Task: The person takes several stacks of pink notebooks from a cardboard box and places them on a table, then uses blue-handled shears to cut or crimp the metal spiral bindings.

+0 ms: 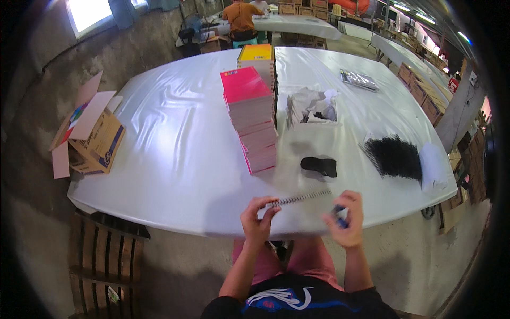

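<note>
My left hand [257,219] pinches one end of a dark binding coil [304,198] above the table's near edge. The coil points to the right, its far end close to my right hand [349,215]. That hand is closed around a small dark blue hand tool [340,217], mostly hidden by the fingers, so its exact kind does not show. Beyond the coil lies a flat black piece with a rounded end [319,166]. A tall stack of pink-covered books [247,85] stands left of it, and a pile of black binding coils [394,155] lies to the right.
The table [159,159] has a shiny white cover. Behind the pink stack are yellow-covered books [256,52]. An open carton [101,141] sits at the left edge. Crumpled plastic [312,106], a silvery packet [359,80] and a white roll [433,166] lie to the right. A person [241,21] sits beyond.
</note>
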A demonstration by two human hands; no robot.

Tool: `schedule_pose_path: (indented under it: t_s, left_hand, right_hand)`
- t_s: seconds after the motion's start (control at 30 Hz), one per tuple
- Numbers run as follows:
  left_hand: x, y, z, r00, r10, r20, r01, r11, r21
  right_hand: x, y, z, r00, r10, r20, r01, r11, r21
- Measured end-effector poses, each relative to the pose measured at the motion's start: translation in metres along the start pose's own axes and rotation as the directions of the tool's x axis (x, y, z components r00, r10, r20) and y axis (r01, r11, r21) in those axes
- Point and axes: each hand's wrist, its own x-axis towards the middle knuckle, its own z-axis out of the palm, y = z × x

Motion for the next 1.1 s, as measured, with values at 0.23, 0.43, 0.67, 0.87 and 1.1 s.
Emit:
schedule_pose_path:
  t_s: [0.23,0.43,0.67,0.87,1.1]
  left_hand:
    - [-0.002,0.037,-0.011,0.98,0.057,0.192,-0.015,0.977,-0.214]
    - [-0.001,0.035,-0.009,0.943,-0.011,0.331,0.134,0.927,-0.35]
    - [-0.005,0.039,0.009,0.95,-0.053,0.309,0.172,0.912,-0.371]
    - [-0.01,0.036,0.016,0.965,-0.054,0.255,0.122,0.958,-0.259]
    - [-0.004,0.025,0.018,0.946,-0.241,-0.216,0.157,0.926,-0.344]
  right_hand:
    - [0.041,-0.036,0.013,0.831,-0.339,0.441,0.359,0.932,0.04]
    - [0.028,-0.022,0.007,0.851,-0.297,0.434,0.27,0.955,0.124]
    - [0.03,-0.025,-0.006,0.853,-0.228,0.47,0.219,0.973,0.076]
    - [0.026,-0.015,-0.009,0.852,-0.205,0.482,0.21,0.977,0.044]
    - [0.023,-0.035,-0.01,0.978,0.189,-0.086,-0.177,0.976,0.128]
